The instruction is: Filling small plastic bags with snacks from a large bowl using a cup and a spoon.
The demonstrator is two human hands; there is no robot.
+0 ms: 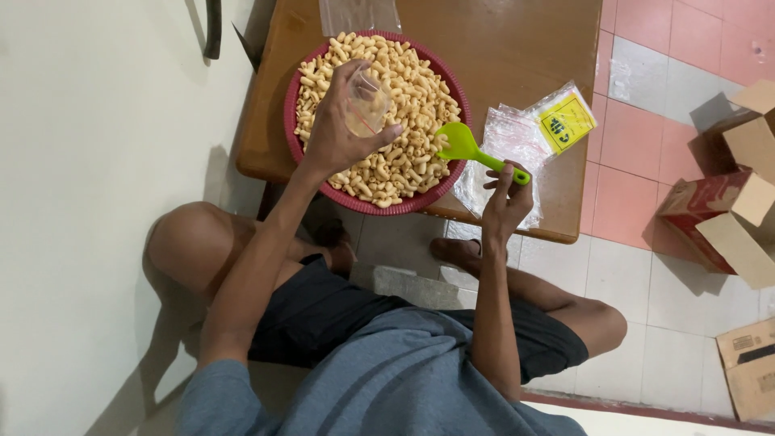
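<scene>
So the bagging is mid-step here, by the look of it: a small clear plastic bag [367,105] is held open in the left hand [339,133], right over the snacks, fingers curled around it with the thumb pinched against the mouth. Nothing can be seen in the bag yet.

A bright green scoop [472,151] is gripped by its handle in the right hand [504,202], fingers closed on the end, with the spoon part resting at the right rim of the red basket [373,208]. Whether anything is loaded on it can't be told from this angle.

Next, probably, the scoop gets dipped into the pale curled snacks [404,97] and lifted to the bag mouth, which calls for the bag to be kept wide and steady.

On room: the basket is parked at the near edge of the wooden worktop [517,48], slightly overhanging it. A pile of empty clear bags [508,141] with a yellow-labelled one [563,121] is laid just right of the basket, near the worktop's right edge. Past that, tiled floor [646,97] and open cardboard boxes [739,202] are left well apart. A white wall [97,161] closes off the left side.
</scene>
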